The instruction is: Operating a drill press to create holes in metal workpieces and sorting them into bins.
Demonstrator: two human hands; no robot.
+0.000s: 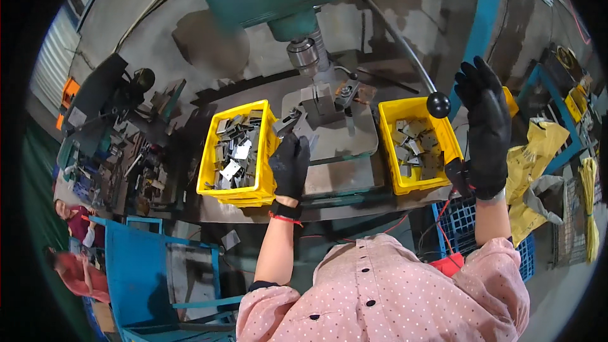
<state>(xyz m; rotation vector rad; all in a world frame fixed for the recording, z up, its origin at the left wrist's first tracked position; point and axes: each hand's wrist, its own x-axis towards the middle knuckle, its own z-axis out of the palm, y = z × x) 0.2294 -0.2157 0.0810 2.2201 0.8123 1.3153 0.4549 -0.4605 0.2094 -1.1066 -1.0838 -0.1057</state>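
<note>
Grey wall (421, 0) behind; metal desk (221, 212) across mid-frame. Small metal pieces (237, 152) fill much of the left yellow bin (237, 197), left of centre; similar ones lie in the right yellow bin (421, 185), right of centre. My judgement: batch partway; which bin is finished, unclear. Left hand (291, 168) beside the left bin; I can't make out its grip. Right hand (486, 120) wide, seemingly empty, near the black knob (438, 105). Possible obstruction: lever (396, 35) slanting toward the right bin. Drill chuck (304, 56) hangs apart above a metal block (318, 104).

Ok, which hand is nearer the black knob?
Right. The right hand is just to the right of the knob; the left hand is well to its left, beside the left yellow bin.
</note>
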